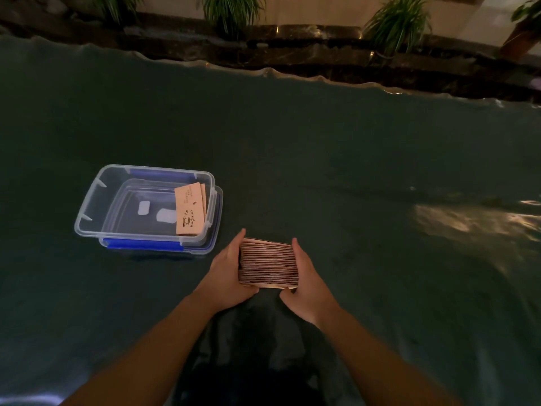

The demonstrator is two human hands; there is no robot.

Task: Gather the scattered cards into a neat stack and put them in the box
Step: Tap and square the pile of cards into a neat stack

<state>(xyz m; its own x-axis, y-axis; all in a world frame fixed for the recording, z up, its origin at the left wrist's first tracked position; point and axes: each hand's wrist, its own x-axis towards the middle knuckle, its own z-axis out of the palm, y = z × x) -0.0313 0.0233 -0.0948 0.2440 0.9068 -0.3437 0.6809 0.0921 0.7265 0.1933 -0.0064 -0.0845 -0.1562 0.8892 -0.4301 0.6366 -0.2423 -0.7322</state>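
Note:
A thick stack of tan cards [268, 262] stands on edge between my two hands near the table's front. My left hand [227, 273] presses its left side and my right hand [307, 284] presses its right side, both gripping it. To the upper left sits a clear plastic box [90, 206] with blue clips, resting on its lid. Inside the box, a few tan cards [190, 210] with a cup drawing lean against its right wall.
A dark green cloth [351, 171] covers the table. Its wavy far edge meets a dark stone ledge [292, 51] with potted plants [395, 24] behind. A glare patch lies on the cloth at the right.

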